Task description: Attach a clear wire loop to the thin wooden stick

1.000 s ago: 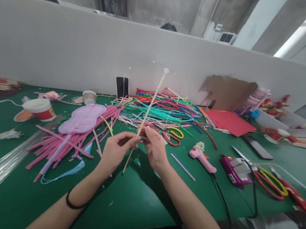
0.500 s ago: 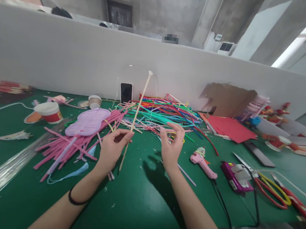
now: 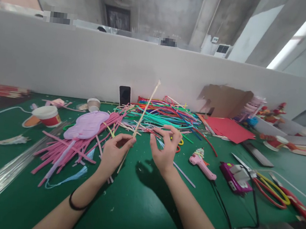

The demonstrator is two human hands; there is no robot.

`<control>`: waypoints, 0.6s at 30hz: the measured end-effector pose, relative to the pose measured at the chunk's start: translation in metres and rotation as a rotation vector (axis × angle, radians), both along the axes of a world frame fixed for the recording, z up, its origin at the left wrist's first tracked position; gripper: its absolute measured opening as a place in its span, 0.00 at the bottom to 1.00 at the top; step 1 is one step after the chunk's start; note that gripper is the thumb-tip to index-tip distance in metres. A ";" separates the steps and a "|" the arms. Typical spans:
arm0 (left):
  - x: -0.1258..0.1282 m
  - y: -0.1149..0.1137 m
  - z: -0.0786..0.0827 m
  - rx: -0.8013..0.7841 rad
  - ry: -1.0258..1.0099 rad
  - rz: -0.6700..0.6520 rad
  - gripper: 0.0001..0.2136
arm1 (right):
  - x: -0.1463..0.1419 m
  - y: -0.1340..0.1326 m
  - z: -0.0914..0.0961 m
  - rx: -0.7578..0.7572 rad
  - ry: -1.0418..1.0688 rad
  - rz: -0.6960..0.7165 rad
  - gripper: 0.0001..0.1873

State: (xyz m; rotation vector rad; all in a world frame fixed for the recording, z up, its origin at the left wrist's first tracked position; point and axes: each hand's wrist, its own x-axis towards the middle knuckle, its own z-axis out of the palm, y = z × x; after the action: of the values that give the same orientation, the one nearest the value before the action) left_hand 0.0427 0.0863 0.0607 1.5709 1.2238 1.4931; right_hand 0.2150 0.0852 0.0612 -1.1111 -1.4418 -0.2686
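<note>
Between the thumb and fingers of my left hand is a thin wooden stick, tilted up and to the right. A whitish blob caps its upper end. My right hand is to the right of the stick, fingers apart and curved, with nothing in it. Behind both hands lies a heap of coloured pipe cleaners. Left of my left hand, a purple fan-shaped piece rests on pink pipe cleaners, with a light blue tassel beside them.
To the right are a pink glue gun, a purple power strip, scissors and red paper. A phone leans on the white partition. Paper cups and clear strands lie at the left.
The stick's top has swung to the right and lower. My right hand has moved slightly left, closer to the stick. The clear loop seen near the stick's top no longer shows.
</note>
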 end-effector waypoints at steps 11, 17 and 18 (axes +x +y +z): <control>0.002 -0.002 -0.001 0.006 -0.007 -0.031 0.12 | 0.011 0.023 -0.016 -0.351 0.608 0.463 0.13; 0.003 -0.004 0.000 -0.001 -0.016 -0.046 0.11 | -0.016 0.017 -0.023 -0.737 0.954 1.056 0.20; 0.004 -0.004 0.001 -0.004 -0.024 -0.051 0.11 | -0.018 0.015 -0.021 -0.744 0.951 1.111 0.23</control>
State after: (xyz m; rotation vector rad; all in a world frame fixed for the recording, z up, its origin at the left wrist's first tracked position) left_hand 0.0466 0.0820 0.0615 1.5656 1.1643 1.4722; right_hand 0.1975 0.1005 0.0406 -0.6303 -1.0410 1.4782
